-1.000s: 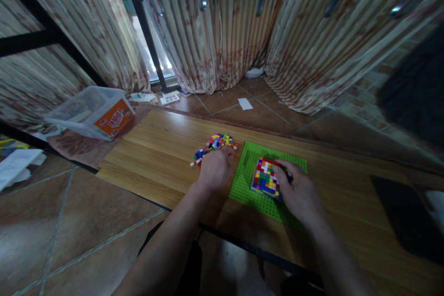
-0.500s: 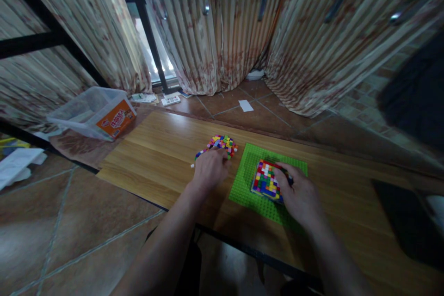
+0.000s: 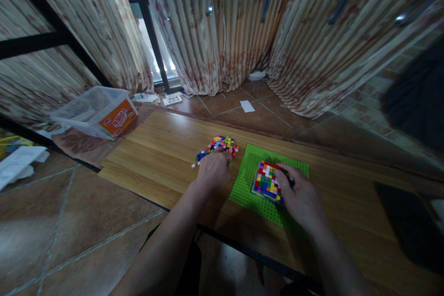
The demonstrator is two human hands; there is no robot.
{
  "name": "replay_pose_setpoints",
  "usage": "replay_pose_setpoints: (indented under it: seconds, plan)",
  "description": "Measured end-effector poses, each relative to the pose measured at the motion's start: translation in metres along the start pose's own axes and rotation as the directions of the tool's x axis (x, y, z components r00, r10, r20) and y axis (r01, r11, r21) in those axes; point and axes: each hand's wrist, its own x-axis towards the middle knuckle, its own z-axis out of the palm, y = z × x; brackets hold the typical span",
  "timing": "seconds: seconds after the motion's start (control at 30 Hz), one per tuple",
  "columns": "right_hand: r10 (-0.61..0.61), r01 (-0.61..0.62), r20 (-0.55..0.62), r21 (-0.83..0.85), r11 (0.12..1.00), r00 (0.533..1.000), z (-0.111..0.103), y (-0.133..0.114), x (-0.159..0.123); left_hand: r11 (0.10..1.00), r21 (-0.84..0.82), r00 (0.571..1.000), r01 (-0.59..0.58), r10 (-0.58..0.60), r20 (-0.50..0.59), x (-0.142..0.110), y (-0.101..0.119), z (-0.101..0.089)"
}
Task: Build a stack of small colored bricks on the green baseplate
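Observation:
My left hand [image 3: 215, 169] is over the near edge of a pile of small coloured toy bricks [image 3: 224, 141]. Its fingers are curled and drawn together at the bricks; what they pinch, if anything, is hidden. On a green studded baseplate [image 3: 244, 178] stands a low square block of toy bricks [image 3: 266, 180] with a multicoloured top. My right hand [image 3: 301, 194] grips this block at its right side, thumb over the top and fingers curled behind its far right corner. The fingers partly hide that corner.
The wooden table [image 3: 152, 148] bears all of this. A clear plastic bin [image 3: 86, 115] with an orange label sits beyond its left end. A dark flat panel [image 3: 402, 222] lies at the right. Striped curtains [image 3: 243, 37] and a white paper [image 3: 247, 106] are behind.
The left hand has shifted slightly at the pile, its fingers still among the bricks. My right hand keeps its grip on the block. The whole view has moved a little.

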Motion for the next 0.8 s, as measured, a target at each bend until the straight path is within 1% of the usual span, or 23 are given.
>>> replay_pose_setpoints:
  seconds: [0.17,0.37,0.47,0.53,0.63,0.7,0.8]
  plan:
    - [0.023,-0.023,0.0,-0.021,1.0,1.0,0.0,0.0,0.0,0.999,-0.015,0.999,-0.047,0.047,0.005,-0.001,-0.001,0.001]
    - [0.004,-0.004,-0.003,-0.025,1.0,1.0,0.0,0.002,0.0,0.998,-0.006,0.997,-0.062,0.062,0.045,0.001,0.004,0.001]
    - [0.0,0.0,0.001,-0.024,1.0,1.0,0.0,0.003,0.0,0.999,-0.021,0.998,-0.05,0.05,0.026,0.0,0.006,-0.001]
    - [-0.003,0.003,0.002,-0.018,1.0,1.0,0.0,0.003,0.0,0.994,-0.096,0.999,-0.042,0.041,-0.015,0.001,0.006,-0.002]
    - [0.002,-0.002,-0.004,-0.014,1.0,1.0,0.0,0.002,0.0,0.946,-0.318,0.997,-0.066,0.048,-0.064,0.004,0.005,0.001]
    - [0.008,-0.008,0.0,-0.013,1.0,1.0,0.0,0.002,0.0,0.869,-0.488,0.995,-0.083,0.049,-0.083,0.007,0.004,0.004]
    - [0.003,-0.003,0.001,-0.01,1.0,1.0,0.0,0.001,0.0,0.717,-0.695,0.996,-0.064,0.003,-0.088,0.01,0.005,0.011]
